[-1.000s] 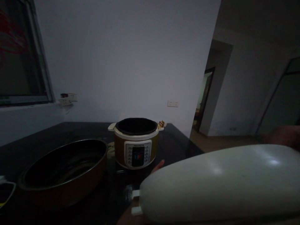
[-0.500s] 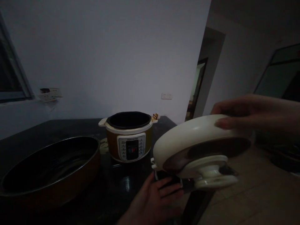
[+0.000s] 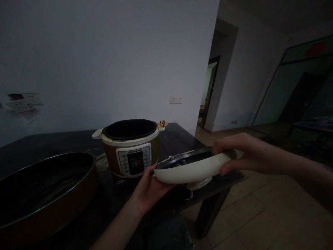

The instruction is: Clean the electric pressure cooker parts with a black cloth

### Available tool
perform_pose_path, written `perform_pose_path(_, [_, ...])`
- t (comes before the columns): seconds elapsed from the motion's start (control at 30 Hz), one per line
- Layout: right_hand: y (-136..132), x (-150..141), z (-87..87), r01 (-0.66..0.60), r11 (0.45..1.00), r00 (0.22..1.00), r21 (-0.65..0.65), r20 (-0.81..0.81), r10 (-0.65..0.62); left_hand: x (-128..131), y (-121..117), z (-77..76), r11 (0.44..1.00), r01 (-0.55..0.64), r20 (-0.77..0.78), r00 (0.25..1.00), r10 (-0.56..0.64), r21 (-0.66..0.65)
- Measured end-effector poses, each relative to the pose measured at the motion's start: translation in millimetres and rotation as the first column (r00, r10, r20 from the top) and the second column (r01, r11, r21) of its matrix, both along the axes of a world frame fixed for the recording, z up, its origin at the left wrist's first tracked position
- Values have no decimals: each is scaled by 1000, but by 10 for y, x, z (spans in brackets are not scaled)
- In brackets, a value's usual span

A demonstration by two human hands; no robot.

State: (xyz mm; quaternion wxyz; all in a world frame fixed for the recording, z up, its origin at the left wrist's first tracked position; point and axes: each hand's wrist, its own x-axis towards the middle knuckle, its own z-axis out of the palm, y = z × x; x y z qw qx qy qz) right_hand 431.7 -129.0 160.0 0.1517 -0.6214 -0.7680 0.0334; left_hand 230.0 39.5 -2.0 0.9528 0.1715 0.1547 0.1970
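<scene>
Both my hands hold a white pressure cooker lid (image 3: 191, 171), its knob facing down and its dark inner side turned upward. My left hand (image 3: 151, 189) supports the left edge from below, its fingers partly hidden under the lid. On the far right rim, my right hand (image 3: 238, 152) pinches the edge between thumb and fingers. Left of the lid stands an electric pressure cooker (image 3: 108, 156), brown and white, with its dark inside showing and a control panel (image 3: 135, 161) facing me. The lid is tilted, lower at the left, and apart from the cooker.
A large brown pan (image 3: 85, 184) with a dark inside sits at the left on the dark table (image 3: 179, 133). The table's right edge and leg (image 3: 212, 213) are close under the lid. Behind are a wall with a socket (image 3: 175, 100) and, to the right, a tiled floor (image 3: 244, 211).
The lid has come down and left, and its dark inner side now shows on top. My left hand has moved from its handle area to the left edge. The view has shifted right.
</scene>
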Motion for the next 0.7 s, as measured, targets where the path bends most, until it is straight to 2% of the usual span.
perform_pose_path(0.2, [-23,379,-372,85,996,996,-4,-6,-85,334,190,-81,996,-92,-42,995,93,20])
perform_pose_path(0.37, [29,720,-784,153,988,987,-32,-45,-154,714,367,-190,993,-119,-116,986,120,14])
perform_pose_path(0.5, [84,960,-1065,197,980,979,-34,-50,-199,909,463,-269,991,-129,-156,979,132,28])
perform_pose_path(0.6, [110,1053,-1182,220,975,973,-23,-59,-221,977,496,-306,988,-145,-176,973,151,46])
perform_pose_path(0.7, [126,1070,-1226,224,974,972,-15,-68,-225,1017,523,-334,986,-156,-182,969,166,65])
